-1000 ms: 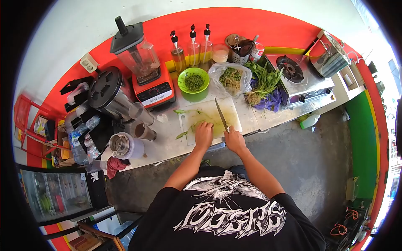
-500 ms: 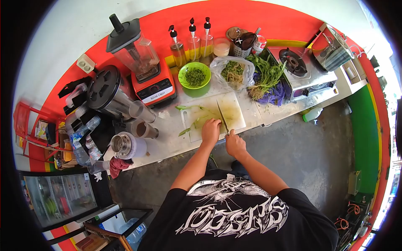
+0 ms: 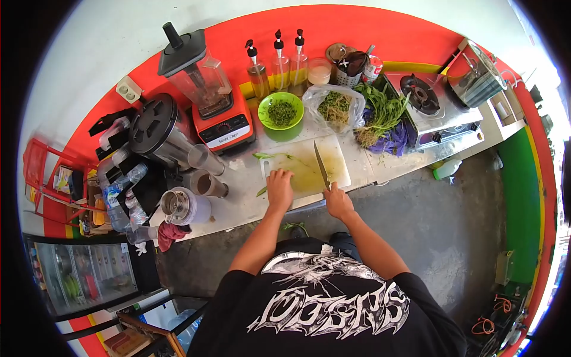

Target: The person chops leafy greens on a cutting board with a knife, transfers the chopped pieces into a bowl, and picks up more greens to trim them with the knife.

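Observation:
A white cutting board lies on the counter in front of me, with leafy green stems across its left half. Over that left side is my left hand, its fingers closed down onto the stems; the fingertips' exact hold is partly hidden. My right hand grips a knife by its handle, the blade pointing away from me over the right part of the board. Behind the board stands a green bowl of chopped greens. Beside the bowl is a clear plastic bag of greens with roots.
A bunch of leafy greens lies right of the bag, beside a gas stove bearing a steel pot. To the left are a red blender, tall clear cups and a jug. Pump bottles line the wall.
My left hand has moved left, away from the knife, to the board's left side. The knife and my right hand have shifted slightly right and apart from the left hand.

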`<state>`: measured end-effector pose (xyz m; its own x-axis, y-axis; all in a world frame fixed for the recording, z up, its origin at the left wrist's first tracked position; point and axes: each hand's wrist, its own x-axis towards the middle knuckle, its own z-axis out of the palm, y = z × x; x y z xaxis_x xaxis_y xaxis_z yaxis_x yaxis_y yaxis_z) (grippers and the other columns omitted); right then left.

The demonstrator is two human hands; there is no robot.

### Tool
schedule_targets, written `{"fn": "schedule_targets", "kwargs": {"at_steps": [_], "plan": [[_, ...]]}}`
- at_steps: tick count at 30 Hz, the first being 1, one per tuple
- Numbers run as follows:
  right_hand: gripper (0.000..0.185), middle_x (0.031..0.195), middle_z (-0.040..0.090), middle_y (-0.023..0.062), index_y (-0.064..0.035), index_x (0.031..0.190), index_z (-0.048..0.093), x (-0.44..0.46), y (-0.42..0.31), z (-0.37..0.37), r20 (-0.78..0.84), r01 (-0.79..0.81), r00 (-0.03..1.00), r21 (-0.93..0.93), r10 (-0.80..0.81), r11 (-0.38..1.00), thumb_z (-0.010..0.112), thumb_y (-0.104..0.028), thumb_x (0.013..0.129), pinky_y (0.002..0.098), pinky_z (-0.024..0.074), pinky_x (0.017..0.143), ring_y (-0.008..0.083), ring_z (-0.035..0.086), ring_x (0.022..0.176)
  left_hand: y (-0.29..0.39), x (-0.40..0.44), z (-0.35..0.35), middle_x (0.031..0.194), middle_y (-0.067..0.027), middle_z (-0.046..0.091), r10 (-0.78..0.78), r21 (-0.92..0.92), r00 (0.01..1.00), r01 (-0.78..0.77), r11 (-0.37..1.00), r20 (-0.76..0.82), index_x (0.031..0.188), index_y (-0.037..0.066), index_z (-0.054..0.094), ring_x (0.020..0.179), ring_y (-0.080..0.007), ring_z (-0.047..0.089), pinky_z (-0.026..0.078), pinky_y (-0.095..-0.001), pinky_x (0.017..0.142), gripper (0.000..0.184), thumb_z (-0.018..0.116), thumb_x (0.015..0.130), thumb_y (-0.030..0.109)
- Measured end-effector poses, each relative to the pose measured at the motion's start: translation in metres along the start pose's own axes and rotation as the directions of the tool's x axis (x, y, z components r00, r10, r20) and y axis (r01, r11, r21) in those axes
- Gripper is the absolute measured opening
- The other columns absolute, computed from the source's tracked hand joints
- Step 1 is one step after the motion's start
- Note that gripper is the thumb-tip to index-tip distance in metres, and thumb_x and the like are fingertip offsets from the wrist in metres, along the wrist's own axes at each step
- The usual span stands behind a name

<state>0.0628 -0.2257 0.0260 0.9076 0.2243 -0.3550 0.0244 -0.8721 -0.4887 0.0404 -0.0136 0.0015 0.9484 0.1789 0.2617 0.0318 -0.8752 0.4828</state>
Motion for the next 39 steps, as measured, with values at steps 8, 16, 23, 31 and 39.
{"fn": "schedule_targets", "kwargs": {"at_steps": [8, 16, 23, 31, 39], "plan": [[0.038, 0.089, 0.068, 0.0311, -0.0028, 0.107, 0.048, 0.001, 0.019, -0.035, -0.172, 0.076, 0.982, -0.038, -0.081, 0.996, 0.048, -0.040, 0.102, 0.0614, 0.0501, 0.076, 0.0523, 0.064, 0.085, 0.011, 0.049, 0.007, 0.114, -0.0069, 0.056, -0.074, -0.087, 0.988, 0.062, 0.994, -0.137, 0.103, 0.013, 0.069, 0.113, -0.0302, 0.049, 0.039, -0.0463, 0.094, 0.027, 0.067, 0.079, 0.003], [0.037, 0.086, 0.067, 0.0312, -0.0004, 0.106, 0.048, 0.000, 0.027, -0.038, -0.137, 0.151, 0.979, 0.012, -0.148, 0.988, 0.049, -0.037, 0.101, 0.0598, 0.0495, 0.075, 0.0506, 0.065, 0.084, 0.014, 0.060, 0.024, 0.118, -0.0040, 0.053, 0.022, 0.003, 0.999, -0.022, 1.000, 0.040, 0.097, 0.017, 0.072, 0.119, -0.0302, 0.044, 0.036, -0.0497, 0.097, 0.017, 0.072, 0.081, 0.012], [0.037, 0.089, 0.067, 0.0317, 0.0004, 0.107, 0.049, 0.012, 0.003, -0.014, -0.038, 0.189, 0.982, 0.109, -0.186, 0.976, 0.050, -0.036, 0.101, 0.0595, 0.0491, 0.079, 0.0504, 0.064, 0.087, 0.022, 0.052, 0.029, 0.107, -0.0106, 0.063, 0.048, -0.164, 0.993, -0.030, 0.986, 0.106, 0.102, 0.006, 0.070, 0.109, -0.0308, 0.055, 0.042, -0.0437, 0.096, 0.020, 0.068, 0.082, 0.006], [0.035, 0.091, 0.069, 0.0292, -0.0004, 0.108, 0.048, 0.005, -0.032, -0.003, 0.041, 0.098, 0.995, -0.070, -0.095, 0.993, 0.046, -0.035, 0.102, 0.0548, 0.0533, 0.081, 0.0472, 0.068, 0.089, 0.010, 0.047, 0.021, 0.105, -0.0148, 0.068, 0.104, -0.232, 0.990, -0.080, 0.969, 0.093, 0.100, 0.000, 0.070, 0.104, -0.0351, 0.062, 0.050, -0.0430, 0.093, 0.019, 0.063, 0.083, 0.000], [0.030, 0.094, 0.071, 0.0262, -0.0006, 0.108, 0.048, 0.016, -0.045, 0.022, 0.018, 0.019, 1.000, -0.135, -0.017, 0.991, 0.046, -0.031, 0.103, 0.0518, 0.0550, 0.081, 0.0437, 0.070, 0.091, 0.004, 0.031, 0.031, 0.116, -0.0149, 0.068, 0.151, -0.171, 0.989, -0.147, 0.974, 0.006, 0.108, -0.001, 0.072, 0.110, -0.0334, 0.062, 0.050, -0.0415, 0.096, 0.026, 0.061, 0.085, 0.002]]}}
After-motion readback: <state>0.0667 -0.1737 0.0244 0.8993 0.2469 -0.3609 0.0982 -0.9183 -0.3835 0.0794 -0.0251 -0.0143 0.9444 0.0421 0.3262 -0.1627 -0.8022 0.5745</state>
